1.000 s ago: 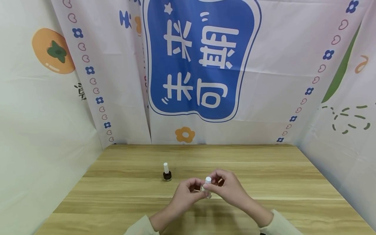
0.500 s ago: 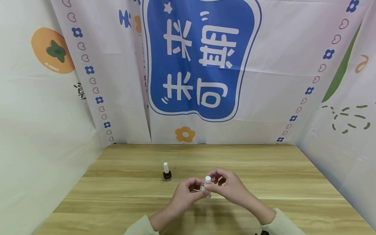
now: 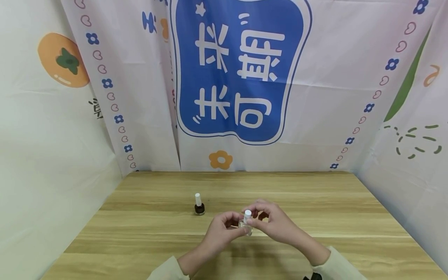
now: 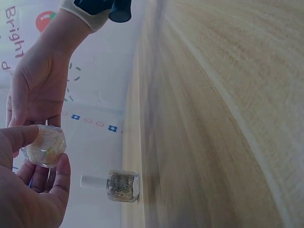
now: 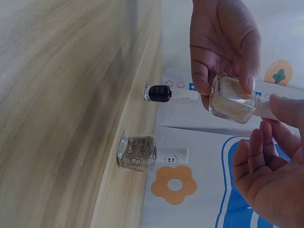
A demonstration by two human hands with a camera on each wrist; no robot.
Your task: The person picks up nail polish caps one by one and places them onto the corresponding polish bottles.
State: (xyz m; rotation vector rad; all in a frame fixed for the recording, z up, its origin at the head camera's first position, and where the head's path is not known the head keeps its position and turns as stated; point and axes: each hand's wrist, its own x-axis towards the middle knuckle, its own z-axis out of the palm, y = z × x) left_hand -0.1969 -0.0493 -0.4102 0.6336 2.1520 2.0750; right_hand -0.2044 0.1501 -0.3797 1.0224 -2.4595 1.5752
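A clear nail polish bottle [image 5: 232, 102] with pale yellowish contents is held above the table, its white cap [image 3: 247, 215] pointing up. My left hand [image 3: 224, 232] grips the glass body between thumb and fingers. With thumb and index finger, my right hand [image 3: 276, 225] pinches the cap; the other fingers are curled loosely in the right wrist view. Farther back on the left, a dark nail polish bottle [image 3: 199, 209] stands upright with a white cap. A gold glitter nail polish bottle [image 5: 137, 153] also stands on the table in both wrist views; the hands hide it in the head view.
The wood-grain table [image 3: 147, 233] extends around both hands. Printed white cloth [image 3: 315, 128] hangs at its back and along both sides. A dark wrist strap [image 3: 313, 276] shows at the right sleeve.
The fingers of my right hand have shifted slightly around the cap, the index finger reaching farther left. My left hand and the dark bottle stay where they were.
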